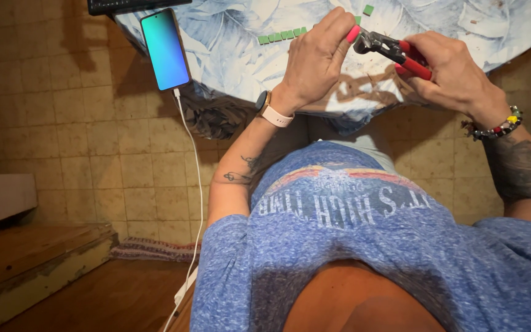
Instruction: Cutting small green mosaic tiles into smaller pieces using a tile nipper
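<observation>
Between the two sets of fingers sits a small pink piece (353, 33), pinched by the left hand (314, 61) at its fingertips and held right against the metal nose of the red-handled nippers (393, 49). The right hand (453, 74) has its fingers wrapped tight around the red grips, squeezing them close together. Just beyond the left fingertips, a row of little green tiles (282, 35) lies on the leaf-patterned cloth of the worktop (228, 43), with one more green tile (368, 10) off on its own above the nippers. Well away from the left fingers, a phone (165, 49) with a glowing blue-green screen rests at the worktop's edge, its white cable (196, 184) trailing down toward the floor. A watch rides the left wrist, a beaded bracelet the right.
</observation>
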